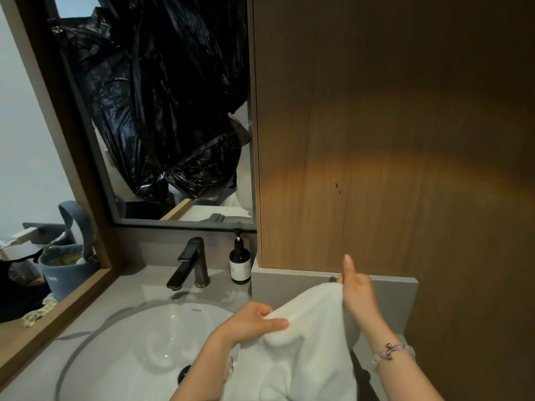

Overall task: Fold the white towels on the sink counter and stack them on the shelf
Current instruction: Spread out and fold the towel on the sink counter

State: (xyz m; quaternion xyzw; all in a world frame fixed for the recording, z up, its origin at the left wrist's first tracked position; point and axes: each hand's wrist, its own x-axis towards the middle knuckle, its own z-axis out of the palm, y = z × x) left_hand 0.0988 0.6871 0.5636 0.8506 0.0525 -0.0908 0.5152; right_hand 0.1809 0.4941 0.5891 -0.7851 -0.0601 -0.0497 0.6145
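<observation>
Two hands hold one white towel point(304, 351) above the desk point(130, 285), beside the sink point(144, 337): the left hand point(252, 321) pinches its near edge, the right hand point(357, 290) pinches the far corner. Either light pinch may slip, dropping cloth into the sink.

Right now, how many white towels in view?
1. The white towel hangs between the left hand and right hand, right of the sink. Others may be out of frame.
</observation>
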